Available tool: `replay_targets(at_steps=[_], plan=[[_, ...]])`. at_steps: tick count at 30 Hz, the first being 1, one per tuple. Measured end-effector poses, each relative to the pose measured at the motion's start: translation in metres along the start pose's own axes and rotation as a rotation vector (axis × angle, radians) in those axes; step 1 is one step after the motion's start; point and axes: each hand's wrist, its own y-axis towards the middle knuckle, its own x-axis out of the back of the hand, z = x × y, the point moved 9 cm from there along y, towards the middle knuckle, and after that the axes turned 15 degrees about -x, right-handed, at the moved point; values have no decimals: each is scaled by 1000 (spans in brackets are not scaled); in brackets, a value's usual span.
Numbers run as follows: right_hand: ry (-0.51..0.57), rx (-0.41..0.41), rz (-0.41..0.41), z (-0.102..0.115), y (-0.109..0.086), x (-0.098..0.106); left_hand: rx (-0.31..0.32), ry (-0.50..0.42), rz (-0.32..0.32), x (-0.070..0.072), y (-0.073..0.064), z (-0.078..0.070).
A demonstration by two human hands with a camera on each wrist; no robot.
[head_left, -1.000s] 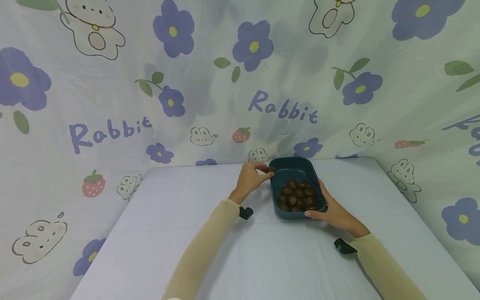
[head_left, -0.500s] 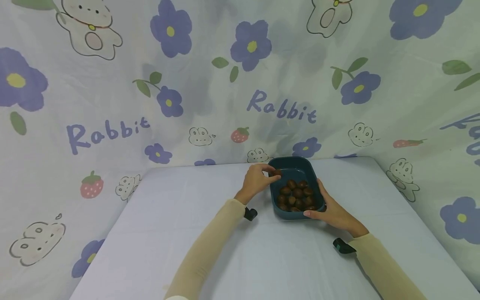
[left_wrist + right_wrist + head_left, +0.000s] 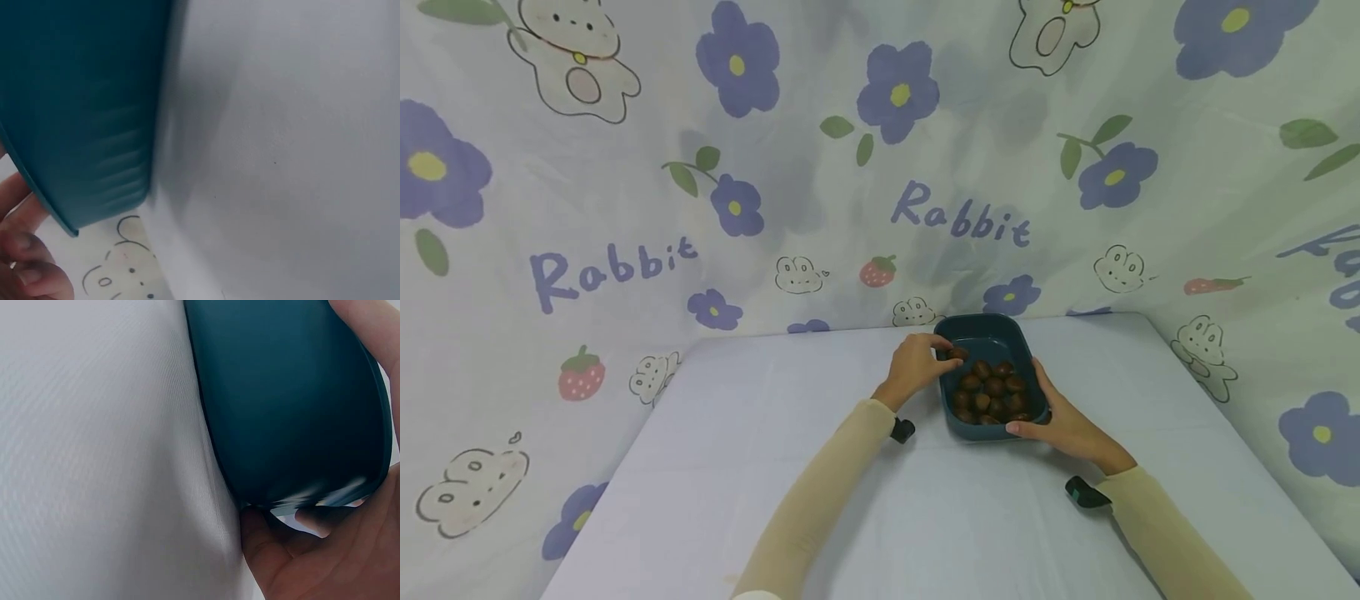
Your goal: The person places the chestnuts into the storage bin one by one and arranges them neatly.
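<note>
A dark teal rectangular box (image 3: pixel 985 432) stands on the white-covered table with several brown chestnuts (image 3: pixel 994 387) gathered in its near part. My left hand (image 3: pixel 913 365) reaches over the left rim and pinches a single chestnut (image 3: pixel 957 353) just inside the box, between thumb and fingers. In the left wrist view the left fingers (image 3: pixel 25 212) show beside the rim, and that chestnut is out of sight. My right hand (image 3: pixel 1071 423) grips the near right corner, its thumb on the front side and its fingers along the right wall. In the right wrist view the right fingers (image 3: pixel 265 540) curl around the box's lower edge.
White cloth (image 3: pixel 760 467) covers the table under both forearms. Behind the box rises a patterned curtain (image 3: pixel 820 200) with flowers and rabbits, close to the table's back edge. A small black device (image 3: pixel 1086 492) is worn at the right wrist, with another black device (image 3: pixel 903 430) at the left.
My left hand has moved rightward with the pinched chestnut, from the left rim to inside the box, then dipped slightly lower. The right hand keeps its grip on the box.
</note>
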Motion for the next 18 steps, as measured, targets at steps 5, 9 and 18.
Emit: replay_targets(at_steps=[5,9,18], plan=[[-6,-2,-1,0,0,0,-23,100,63,-6,3,-1],[-2,-2,-2,0,0,0,-34,171,103,-9,6,-3],[8,3,3,0,0,-1,-46,275,172,-11,13,-9]])
